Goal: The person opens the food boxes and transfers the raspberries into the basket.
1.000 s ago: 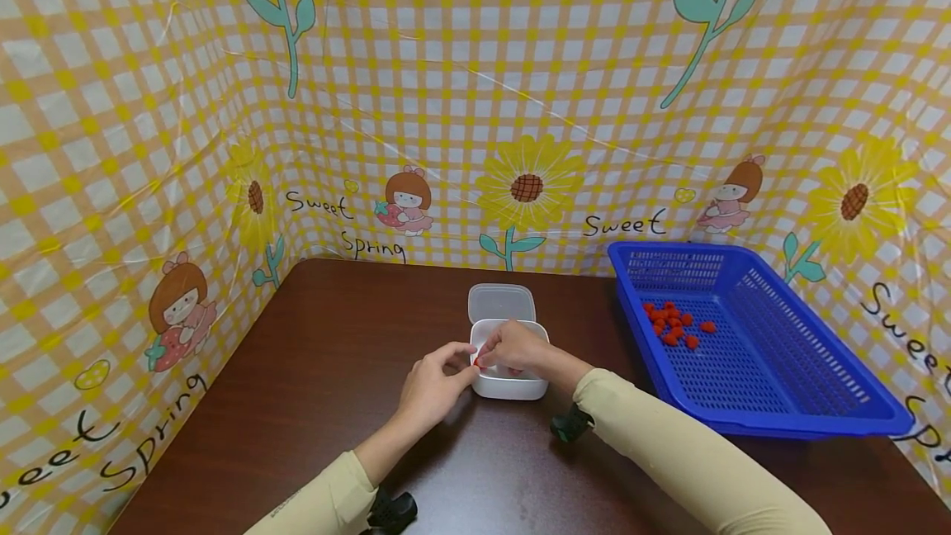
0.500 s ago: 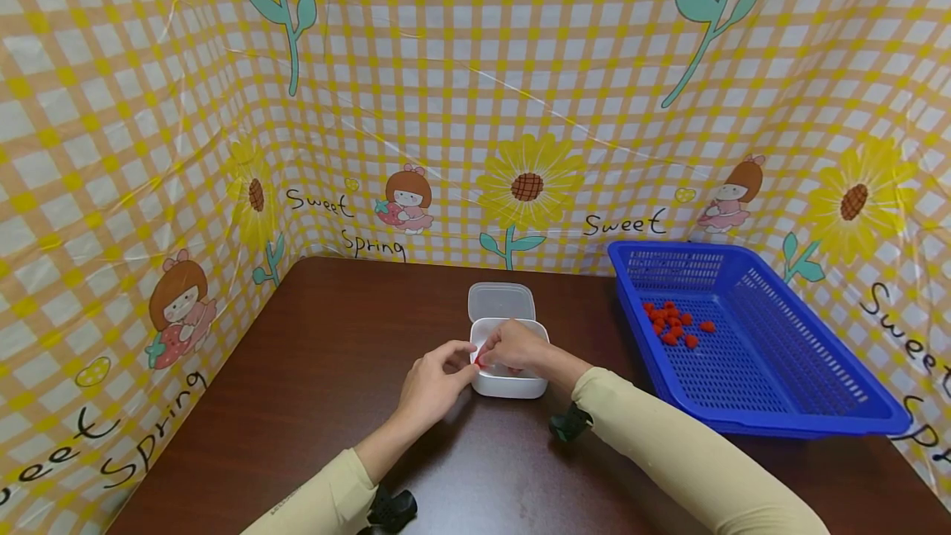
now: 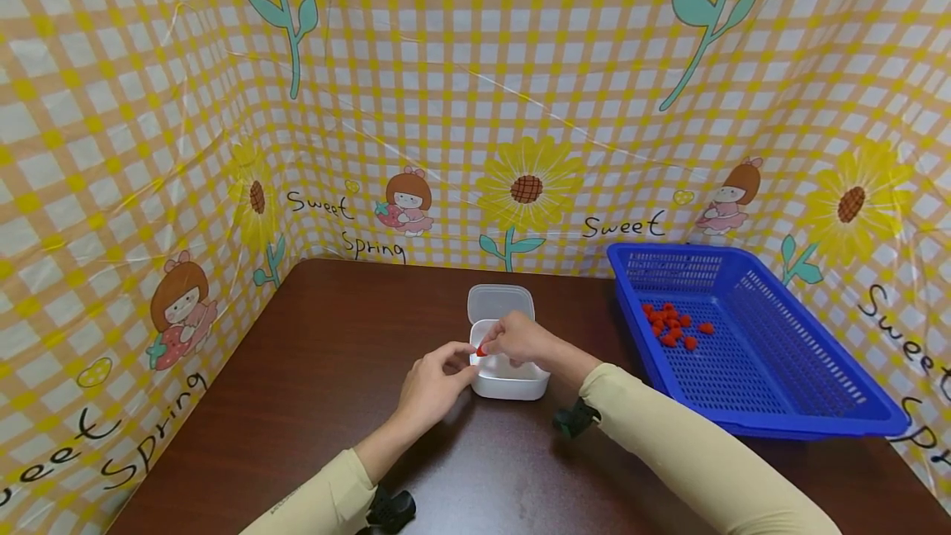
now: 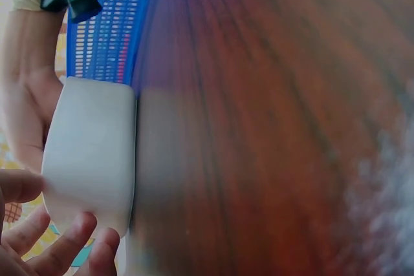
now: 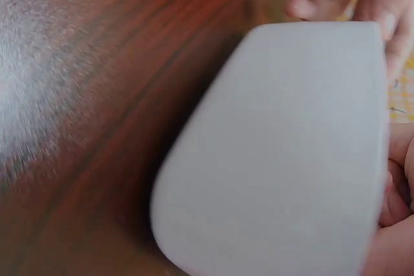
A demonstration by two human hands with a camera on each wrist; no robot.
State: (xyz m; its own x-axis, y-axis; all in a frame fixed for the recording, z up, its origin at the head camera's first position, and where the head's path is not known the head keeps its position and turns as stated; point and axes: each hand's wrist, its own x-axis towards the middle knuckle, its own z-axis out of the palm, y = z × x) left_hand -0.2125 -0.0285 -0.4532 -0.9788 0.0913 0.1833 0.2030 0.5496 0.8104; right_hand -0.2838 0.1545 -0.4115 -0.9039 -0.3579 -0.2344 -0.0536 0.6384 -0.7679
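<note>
A white plastic box [image 3: 510, 387] sits on the table, its clear lid [image 3: 501, 304] folded open at the back. My right hand [image 3: 522, 338] reaches over the box, its thumb and fingers pinching a small red piece [image 3: 482, 350] near the left inner wall. My left hand [image 3: 437, 378] rests its thumb and fingertips against the box's left end. In the left wrist view those fingers touch the outer wall of the box [image 4: 90, 147]. The box's wall fills most of the right wrist view and hides much of the right hand [image 5: 398, 198].
To the right stands a blue perforated basket [image 3: 773, 370], with several small red pieces [image 3: 672, 323] gathered at its left side. A checked cloth [image 3: 446, 106] hangs behind and along the sides of the brown table [image 3: 357, 320].
My right hand has risen slightly inside the box and drawn a little away from the near left corner, bringing the red piece with it. My left hand stays in place.
</note>
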